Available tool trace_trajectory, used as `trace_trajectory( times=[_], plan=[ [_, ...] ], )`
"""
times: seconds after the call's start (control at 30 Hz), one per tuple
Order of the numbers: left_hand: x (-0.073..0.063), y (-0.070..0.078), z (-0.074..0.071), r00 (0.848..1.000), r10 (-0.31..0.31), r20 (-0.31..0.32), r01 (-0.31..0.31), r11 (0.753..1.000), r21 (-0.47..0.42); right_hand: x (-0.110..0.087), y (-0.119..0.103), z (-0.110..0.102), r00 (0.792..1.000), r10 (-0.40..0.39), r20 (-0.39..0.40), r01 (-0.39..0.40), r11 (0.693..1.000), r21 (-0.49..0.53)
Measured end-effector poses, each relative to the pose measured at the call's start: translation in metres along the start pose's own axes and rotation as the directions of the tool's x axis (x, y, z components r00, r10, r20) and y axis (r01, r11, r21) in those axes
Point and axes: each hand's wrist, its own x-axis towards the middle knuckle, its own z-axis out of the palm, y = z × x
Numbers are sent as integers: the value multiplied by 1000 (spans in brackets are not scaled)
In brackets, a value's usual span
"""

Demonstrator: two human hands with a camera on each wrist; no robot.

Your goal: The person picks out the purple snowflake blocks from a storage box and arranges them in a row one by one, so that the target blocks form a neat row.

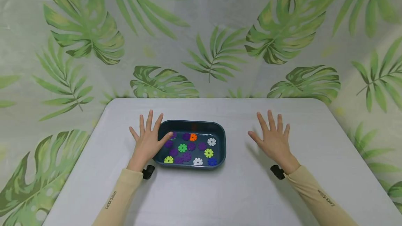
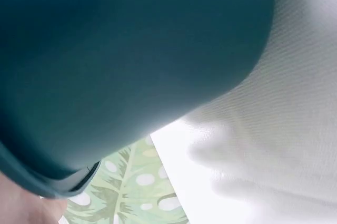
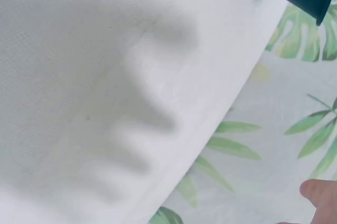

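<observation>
A dark teal plastic tray [image 1: 194, 167] lies left of centre, holding several notched snowflake discs. Most are purple, such as the purple disc [image 1: 202, 146]; among them are a green disc [image 1: 182, 148], an orange disc [image 1: 193, 137] and a white disc [image 1: 211, 142]. My left hand [image 1: 147, 145] is spread beside the tray's left end, its thumb overlapping the rim in the head view. The tray's outer wall [image 2: 137, 60] fills much of the left wrist view. Away to the right, my right hand [image 1: 275, 142] hovers with fingers spread, holding nothing, its shadow falling on the cloth.
A white cloth covers the table [image 1: 245, 198], whose far edge meets a leaf-patterned backdrop [image 1: 216, 55]. Each wrist wears a black camera, like the right wrist camera [image 1: 277, 172]. White cloth lies between the tray and my right hand.
</observation>
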Motion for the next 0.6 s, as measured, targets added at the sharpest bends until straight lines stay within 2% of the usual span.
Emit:
trace_trajectory(
  times=[0.23,0.33,0.4,0.47,0.5,0.53,0.6],
  plan=[
    [-1,0,-2,1000,9,6,-9,1000,-22,6,-14,-1,999,-47,2,47,999,26],
    [-2,-3,-4,1000,20,2,-20,995,-94,11,-25,0,994,-104,-10,105,992,68],
    [-2,-6,-4,999,32,-6,-32,983,-180,13,-36,0,988,-153,-16,154,977,149],
    [-1,-11,-3,999,35,-5,-35,956,-290,15,-48,1,980,-200,-12,196,943,268],
    [-1,-14,-2,999,38,-3,-37,935,-353,16,-55,2,975,-223,-11,214,918,333],
    [-1,-17,0,999,38,2,-34,907,-420,17,-62,4,971,-241,-4,223,890,398],
    [-1,-23,2,999,28,34,-5,834,-551,19,-76,7,963,-267,26,214,822,528]
  ],
)
